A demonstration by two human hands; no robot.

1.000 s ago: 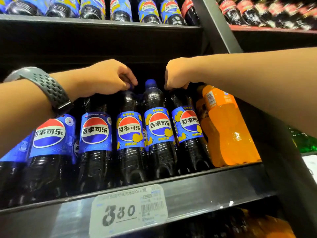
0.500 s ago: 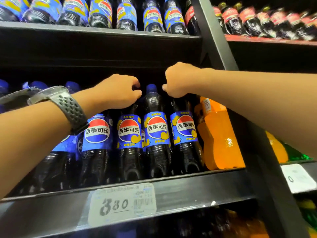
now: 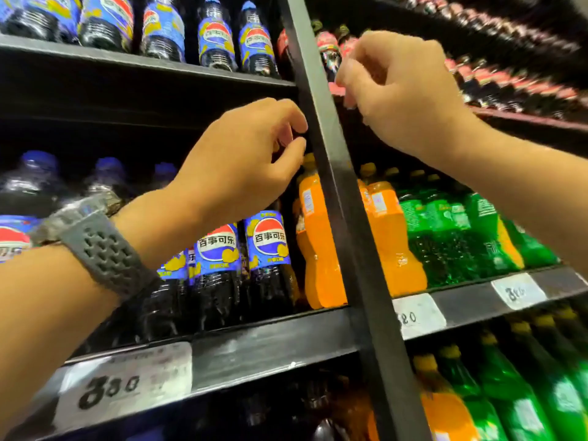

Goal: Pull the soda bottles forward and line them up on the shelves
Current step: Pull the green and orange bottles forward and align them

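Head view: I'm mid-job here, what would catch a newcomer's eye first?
Two bare hands are raised mid-frame: the left hand, with a grey watch, is just left of the black post, and the right hand is up by the red-label bottles. Next come the orange bottles on either side of that post, between the Pepsi bottles and the green bottles.

Upright Pepsi cola bottles (image 3: 270,249), dark with blue labels and blue caps, stand side by side at the front edge of the middle shelf (image 3: 270,348). Just right of them stand orange soda bottles (image 3: 318,243), then green soda bottles (image 3: 445,237). More blue-labelled bottles (image 3: 216,43) line the upper shelf (image 3: 159,63), with blurred red-labelled cola bottles (image 3: 327,49) to their right.
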